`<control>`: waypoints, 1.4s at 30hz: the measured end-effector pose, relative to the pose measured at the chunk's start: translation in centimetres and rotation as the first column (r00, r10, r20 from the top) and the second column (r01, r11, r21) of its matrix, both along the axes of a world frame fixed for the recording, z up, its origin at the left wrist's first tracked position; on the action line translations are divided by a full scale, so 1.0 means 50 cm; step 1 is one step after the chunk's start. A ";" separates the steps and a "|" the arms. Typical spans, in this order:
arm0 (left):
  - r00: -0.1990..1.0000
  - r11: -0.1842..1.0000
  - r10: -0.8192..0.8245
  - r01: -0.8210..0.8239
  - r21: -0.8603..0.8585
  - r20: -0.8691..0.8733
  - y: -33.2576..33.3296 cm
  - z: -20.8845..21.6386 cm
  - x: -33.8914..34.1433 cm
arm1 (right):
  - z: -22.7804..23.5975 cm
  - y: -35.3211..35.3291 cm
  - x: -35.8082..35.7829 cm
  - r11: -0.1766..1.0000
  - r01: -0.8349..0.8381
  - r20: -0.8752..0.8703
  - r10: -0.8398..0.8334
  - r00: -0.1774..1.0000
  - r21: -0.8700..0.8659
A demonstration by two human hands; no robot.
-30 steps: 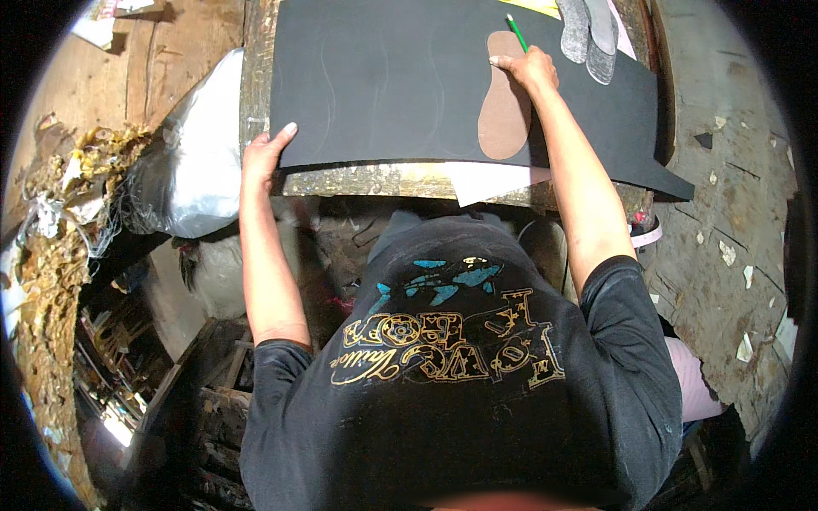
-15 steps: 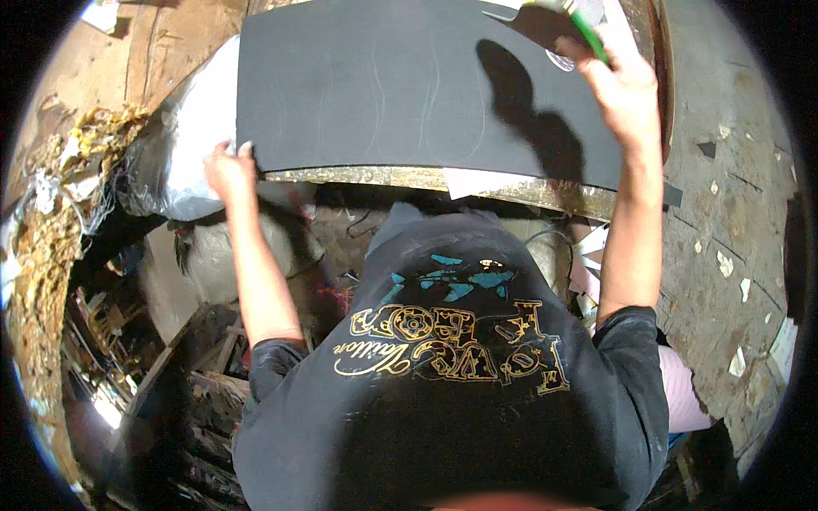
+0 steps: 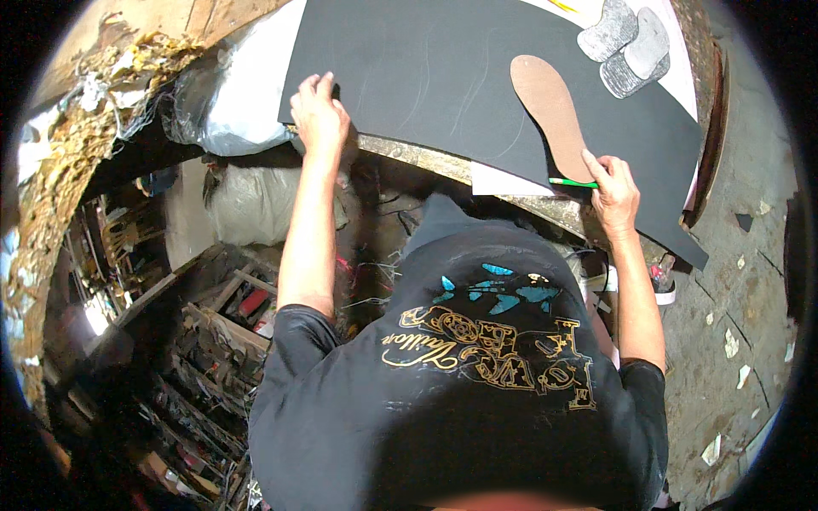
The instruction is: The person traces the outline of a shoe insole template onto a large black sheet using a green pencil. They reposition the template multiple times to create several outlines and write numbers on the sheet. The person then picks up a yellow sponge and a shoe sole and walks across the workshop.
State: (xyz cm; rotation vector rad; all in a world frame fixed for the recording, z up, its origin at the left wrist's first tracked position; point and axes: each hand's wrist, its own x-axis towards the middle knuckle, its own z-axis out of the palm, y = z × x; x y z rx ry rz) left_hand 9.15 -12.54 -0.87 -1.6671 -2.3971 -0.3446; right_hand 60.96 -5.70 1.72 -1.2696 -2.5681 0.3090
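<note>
A large black sheet point(image 3: 400, 77) covers much of the workbench and carries several faint wavy lines drawn in pale strokes. On its right part lies a brown insole-shaped template point(image 3: 545, 106), its narrower end toward me. My right hand point(image 3: 615, 196) has its fingers at that near end, with a green pencil point(image 3: 573, 183) held in the same hand, pointing left. At the sheet's near left corner, my left hand point(image 3: 321, 119) rests on the surface, fingers bent but apart, holding nothing that I can see.
Several grey speckled insole-shaped pieces point(image 3: 626, 47) lie at the far right by a yellow item point(image 3: 562, 5). White plastic-wrapped material point(image 3: 247, 94) adjoins the sheet's left edge. Scraps litter the floor point(image 3: 733, 281) at right; a cluttered wooden rack point(image 3: 221, 324) stands lower left.
The brown template, held raised at the far right before, is now down on the black sheet nearer me. My right hand came down with it and the pencil; my left hand moved onto the sheet.
</note>
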 end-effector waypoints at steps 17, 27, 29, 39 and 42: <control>0.977 0.799 0.211 -0.157 -0.580 0.026 0.065 -0.001 -0.004 | -0.051 -0.015 0.152 0.992 0.120 -0.023 -0.121 0.992 -0.025; 0.994 0.783 0.071 -0.006 -0.622 0.079 0.097 0.067 0.097 | -0.058 -0.027 0.144 0.994 0.107 -0.074 -0.109 0.991 -0.035; 0.976 0.876 -0.097 0.176 -0.448 0.193 0.071 0.047 0.195 | -0.049 -0.024 0.140 0.994 0.107 -0.090 -0.109 0.990 -0.023; 0.982 0.848 -0.027 0.121 -0.515 0.188 0.058 -0.006 0.285 | -0.033 -0.002 0.090 0.996 0.086 -0.102 -0.088 0.991 -0.018; 0.977 0.871 -0.025 0.124 -0.476 0.209 0.056 -0.006 0.286 | -0.026 0.000 0.067 0.995 0.086 -0.101 -0.091 0.991 -0.054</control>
